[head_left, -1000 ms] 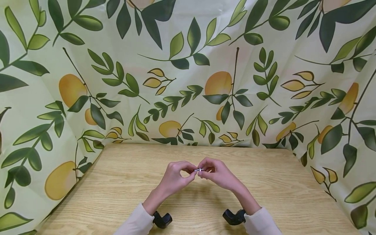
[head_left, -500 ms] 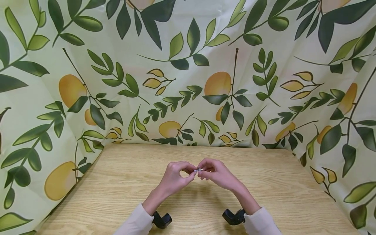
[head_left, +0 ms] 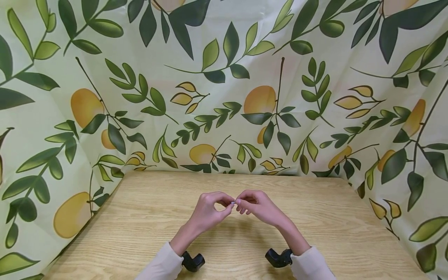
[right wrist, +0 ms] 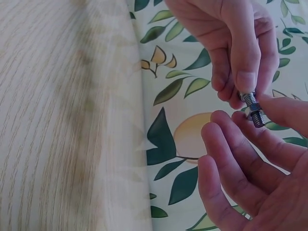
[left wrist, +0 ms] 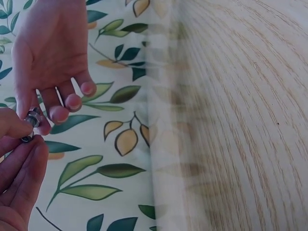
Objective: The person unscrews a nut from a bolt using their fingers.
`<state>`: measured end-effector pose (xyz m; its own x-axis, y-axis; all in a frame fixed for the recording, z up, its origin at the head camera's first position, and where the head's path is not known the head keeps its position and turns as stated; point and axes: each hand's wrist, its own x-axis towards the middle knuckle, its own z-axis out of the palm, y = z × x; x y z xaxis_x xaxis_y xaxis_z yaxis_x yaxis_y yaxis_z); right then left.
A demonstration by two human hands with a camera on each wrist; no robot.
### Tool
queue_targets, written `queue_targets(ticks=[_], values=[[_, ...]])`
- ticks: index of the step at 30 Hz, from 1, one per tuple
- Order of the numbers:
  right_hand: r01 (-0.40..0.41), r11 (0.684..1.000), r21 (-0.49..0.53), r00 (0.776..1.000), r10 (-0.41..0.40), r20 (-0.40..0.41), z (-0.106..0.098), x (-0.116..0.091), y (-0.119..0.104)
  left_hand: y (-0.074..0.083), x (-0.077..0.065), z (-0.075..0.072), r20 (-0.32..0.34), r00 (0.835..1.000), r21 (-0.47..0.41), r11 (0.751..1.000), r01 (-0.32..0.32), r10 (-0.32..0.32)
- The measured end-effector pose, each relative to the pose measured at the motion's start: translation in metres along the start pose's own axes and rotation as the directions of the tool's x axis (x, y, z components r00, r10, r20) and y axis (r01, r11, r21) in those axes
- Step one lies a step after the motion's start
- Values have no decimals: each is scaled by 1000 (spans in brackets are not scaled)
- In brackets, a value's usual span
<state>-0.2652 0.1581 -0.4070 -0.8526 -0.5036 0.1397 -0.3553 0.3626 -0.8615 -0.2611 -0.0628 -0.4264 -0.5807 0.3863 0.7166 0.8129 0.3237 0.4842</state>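
Between the fingertips of both hands is a small metal bolt (right wrist: 259, 120) with a nut (right wrist: 252, 110) on its threads. My left hand (head_left: 209, 210) pinches the bolt at one end with thumb and forefinger, covering that end. At the nut, the right hand (head_left: 261, 207) has its thumb on one side and its index finger on the other, as the right wrist view shows. The other right fingers are loosely bent. From the left wrist view, the nut sits just beyond the left fingertips. In the head view the fingers hide most of the bolt.
A light wood-grain table (head_left: 150, 233) lies beneath the raised hands. A cloth (head_left: 224, 116) printed with fruit and leaves encloses its back and sides. Black wrist mounts (head_left: 193, 262) show at both cuffs.
My right thumb and fingers have shifted slightly around the nut, and less metal shows in the head view. The left hand has kept its pinch in the same place.
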Motion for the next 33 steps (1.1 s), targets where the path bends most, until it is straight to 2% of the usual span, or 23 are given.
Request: queue_targets(ticks=[10,17,19,24,33], values=[[53,999,0,998,-53,-35,3,1,-3,0,0,0,0,1000,-19,1000,10,-10],[-10,1000,-14,1000,11,29,1,1,2,0,0,0,-1,1000,-12,1000,10,-10],[2,1000,-12,999,-2,32,1,1,3,0,0,0,0,1000,-9,1000,10,-10],[27,1000,3,1000,-27,14,1,-1,1,0,0,0,5,1000,-8,1000,18,-18],[23,1000,16,999,-23,-24,2,-1,-3,-1,0,1,1,1000,-11,1000,25,-25]])
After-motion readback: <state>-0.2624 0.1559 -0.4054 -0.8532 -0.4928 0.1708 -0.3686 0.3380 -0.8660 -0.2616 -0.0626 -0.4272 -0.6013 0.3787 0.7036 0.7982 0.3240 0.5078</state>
